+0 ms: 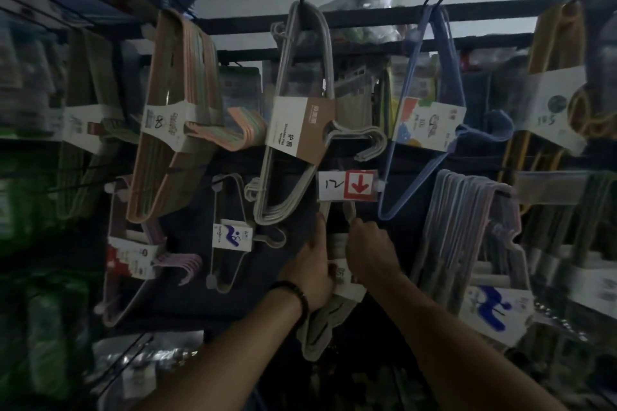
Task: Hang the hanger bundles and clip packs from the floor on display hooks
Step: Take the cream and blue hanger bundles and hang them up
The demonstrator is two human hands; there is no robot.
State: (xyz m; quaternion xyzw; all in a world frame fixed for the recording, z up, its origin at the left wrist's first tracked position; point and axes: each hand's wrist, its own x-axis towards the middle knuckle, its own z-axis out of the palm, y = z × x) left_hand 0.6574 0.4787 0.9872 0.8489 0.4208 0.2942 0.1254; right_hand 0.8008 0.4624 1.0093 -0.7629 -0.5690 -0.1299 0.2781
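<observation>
A grey hanger bundle [325, 320] with a white paper label is raised in front of the display wall, just below a white and red price tag [347, 186] marked 12 with a down arrow. My left hand [314, 265], a dark bead bracelet on its wrist, holds the bundle's left side. My right hand [370, 248] pinches the bundle's top end right under the tag. The hook behind the tag is hidden.
Other bundles hang from black hooks: grey [297, 117] above the tag, peach and green [177, 110] to the left, blue [430, 110] to the right, pastel [467, 230] at lower right, yellow [557, 83] far right. A small grey set [230, 233] hangs at lower left.
</observation>
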